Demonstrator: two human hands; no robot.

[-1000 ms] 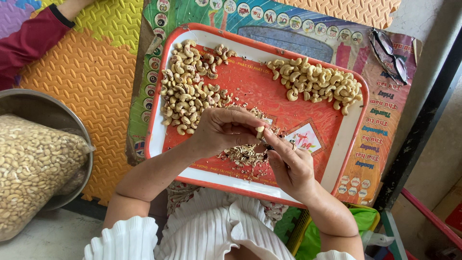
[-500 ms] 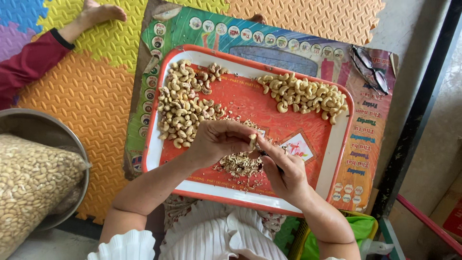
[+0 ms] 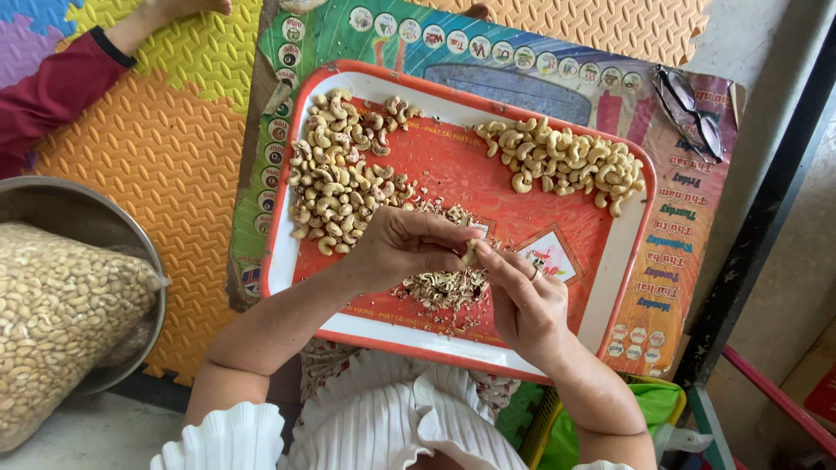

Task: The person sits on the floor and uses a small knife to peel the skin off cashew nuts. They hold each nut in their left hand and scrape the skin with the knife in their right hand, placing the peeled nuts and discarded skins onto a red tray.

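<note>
Both the left hand [image 3: 396,248] and right hand [image 3: 522,300] pinch one cashew nut [image 3: 470,254] over the red tray [image 3: 453,344]. Two cashew heaps [image 3: 335,178] and one pile of skins [image 3: 440,289] lie there.

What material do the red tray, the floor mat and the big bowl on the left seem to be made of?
Red tray: probably glossy plastic, with a smooth moulded white rim. Floor mat: likely soft foam, textured tiles joined by puzzle-like edges. Big bowl: looks like metal, grey and dully reflective.

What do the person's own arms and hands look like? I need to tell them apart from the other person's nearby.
Both forearms are bare. White ruffled sleeves end near the elbows. The right hand wears a ring; the left hand shows none.
</note>
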